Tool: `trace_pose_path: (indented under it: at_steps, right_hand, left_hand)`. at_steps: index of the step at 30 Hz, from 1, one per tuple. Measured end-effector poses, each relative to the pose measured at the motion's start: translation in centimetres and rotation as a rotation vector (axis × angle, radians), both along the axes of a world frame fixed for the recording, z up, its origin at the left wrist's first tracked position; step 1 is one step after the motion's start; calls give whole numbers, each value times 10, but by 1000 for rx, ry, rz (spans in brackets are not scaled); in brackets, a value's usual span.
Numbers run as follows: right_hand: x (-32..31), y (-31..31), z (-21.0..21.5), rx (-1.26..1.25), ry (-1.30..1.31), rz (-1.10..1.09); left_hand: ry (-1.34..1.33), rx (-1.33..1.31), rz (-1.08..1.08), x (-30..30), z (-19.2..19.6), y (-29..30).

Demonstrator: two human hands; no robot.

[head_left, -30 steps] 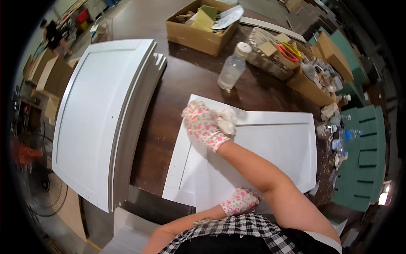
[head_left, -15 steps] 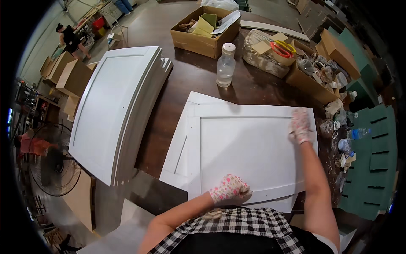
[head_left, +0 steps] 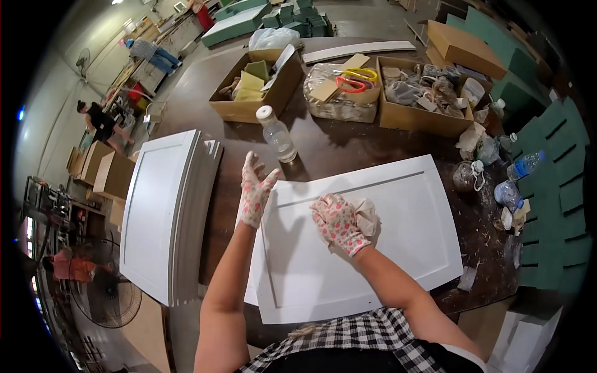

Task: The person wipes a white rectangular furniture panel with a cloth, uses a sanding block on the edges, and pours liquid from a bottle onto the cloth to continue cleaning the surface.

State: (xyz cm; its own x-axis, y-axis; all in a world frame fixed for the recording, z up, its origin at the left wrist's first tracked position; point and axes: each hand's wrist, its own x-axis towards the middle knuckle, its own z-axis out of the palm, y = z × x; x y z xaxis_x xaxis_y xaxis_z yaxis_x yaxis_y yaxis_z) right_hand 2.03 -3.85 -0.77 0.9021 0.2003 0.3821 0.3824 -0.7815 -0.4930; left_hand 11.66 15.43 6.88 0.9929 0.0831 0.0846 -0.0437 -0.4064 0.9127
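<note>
A white framed panel (head_left: 398, 217) lies on the brown table, with the edge of another white panel showing beneath it at the left. My right hand (head_left: 337, 222), in a pink-dotted glove, presses a crumpled pale cloth (head_left: 367, 219) onto the panel's recessed middle. At the panel's far left corner my left hand (head_left: 255, 196), gloved the same way, is raised with fingers apart and holds nothing. Just beyond it stands a clear bottle (head_left: 278, 137) with a white cap and some clear liquid; the hand does not touch it.
A stack of white panels (head_left: 158, 211) stands at the left. Along the far side are a cardboard box of sponge pieces (head_left: 239, 110), a wrapped bundle (head_left: 341, 110) under red and yellow scissors, and a box of bagged items (head_left: 420, 121). Several plastic bottles (head_left: 525, 166) line the right edge.
My right hand has moved from the panel's far right corner to its middle, where the cloth now shows. The left hand has gone from the near edge up toward the bottle and opened.
</note>
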Motion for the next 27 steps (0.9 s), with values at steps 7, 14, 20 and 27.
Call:
trace_pose_path:
  at_steps: [7, 14, 20, 27]
  right_hand:
    - [1, -17, 12, 253, 140, 56]
    - [27, -66, 24, 1485, 383, 104]
    - [89, -62, 97, 1275, 40, -114]
    - [86, -34, 47, 1359, 202, -193]
  left_hand:
    - [-43, 71, 158, 117, -63, -54]
    - [-146, -171, -190, 100, -42, -49]
    - [-398, 679, -300, 61, 10, -43]
    - [-653, 1129, -395, 58, 55, -37]
